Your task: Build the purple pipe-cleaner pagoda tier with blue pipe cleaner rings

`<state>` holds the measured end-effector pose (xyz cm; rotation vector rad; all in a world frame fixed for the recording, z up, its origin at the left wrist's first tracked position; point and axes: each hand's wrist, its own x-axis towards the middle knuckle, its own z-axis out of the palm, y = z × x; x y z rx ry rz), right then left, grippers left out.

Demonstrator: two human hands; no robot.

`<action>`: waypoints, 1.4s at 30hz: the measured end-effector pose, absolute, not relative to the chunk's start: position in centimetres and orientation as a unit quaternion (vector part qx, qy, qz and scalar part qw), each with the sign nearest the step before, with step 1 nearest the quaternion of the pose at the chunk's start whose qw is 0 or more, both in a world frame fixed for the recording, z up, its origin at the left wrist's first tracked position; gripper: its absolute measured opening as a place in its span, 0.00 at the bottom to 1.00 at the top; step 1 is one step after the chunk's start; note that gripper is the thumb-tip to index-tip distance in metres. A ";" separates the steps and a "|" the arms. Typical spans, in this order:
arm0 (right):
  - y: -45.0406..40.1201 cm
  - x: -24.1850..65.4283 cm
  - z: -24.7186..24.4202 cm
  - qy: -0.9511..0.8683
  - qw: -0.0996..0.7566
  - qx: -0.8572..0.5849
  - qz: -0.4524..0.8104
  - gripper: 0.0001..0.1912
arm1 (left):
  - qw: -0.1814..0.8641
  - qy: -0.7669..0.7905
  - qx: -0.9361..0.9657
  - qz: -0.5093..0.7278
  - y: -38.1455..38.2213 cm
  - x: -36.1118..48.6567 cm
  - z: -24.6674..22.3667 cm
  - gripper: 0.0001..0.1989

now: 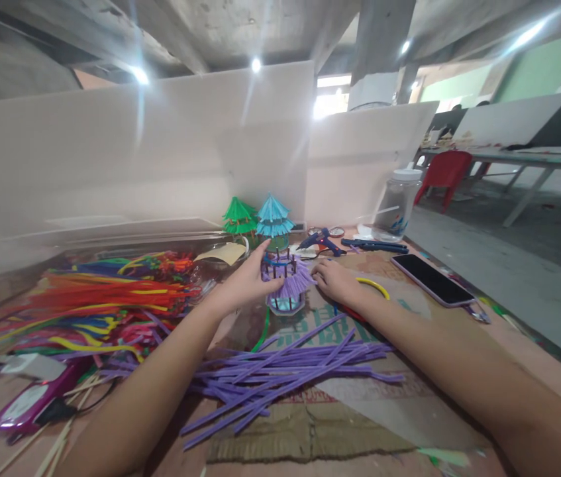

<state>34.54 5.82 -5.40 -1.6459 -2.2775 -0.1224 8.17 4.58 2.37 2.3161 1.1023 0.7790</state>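
A small tiered model [294, 283] of purple pipe cleaners, with dark upright posts and an eight-sided base, stands on the cardboard in front of me. My left hand [244, 281] holds its left side, thumb across the front and index finger pointing up beside the posts. Close to the right edge of the purple fringe is my right hand [336, 281], its fingers curled; what they pinch, if anything, is hidden. Purple pipe cleaners [290, 371] lie in a loose pile nearer to me. Behind the model stand finished-looking green [239, 215] and blue [273, 215] tiered models.
Many-coloured pipe cleaners [121, 291] cover the left side. A glue gun [324, 241], a dark blue long-handled tool [374, 246], a phone [434, 279] and a clear jar [393, 205] are at the right. A magenta power strip [36, 397] and wooden sticks [64, 434] lie near left.
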 end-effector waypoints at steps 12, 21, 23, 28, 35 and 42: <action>5.8 34.9 -5.7 -0.803 0.170 -0.569 -0.052 0.13 | 0.197 0.336 0.892 0.227 3.4 7.2 3.8 0.47; 5.9 34.9 -5.8 -0.805 0.170 -0.566 -0.053 0.13 | -0.023 0.339 0.906 0.254 3.1 7.6 4.2 0.31; 5.9 34.9 -5.8 -0.806 0.168 -0.565 -0.054 0.14 | -0.080 0.340 0.904 0.247 2.6 7.7 4.6 0.27; 6.1 35.0 -6.0 -0.809 0.161 -0.563 -0.056 0.14 | -0.154 0.325 0.898 0.252 1.3 8.1 5.2 0.17; 5.9 34.9 -5.9 -0.807 0.157 -0.566 -0.060 0.15 | -0.211 0.333 0.886 0.244 0.3 8.5 5.4 0.14; 5.8 34.9 -5.6 -0.809 0.152 -0.566 -0.054 0.15 | -0.231 0.341 0.880 0.238 0.1 8.7 5.1 0.14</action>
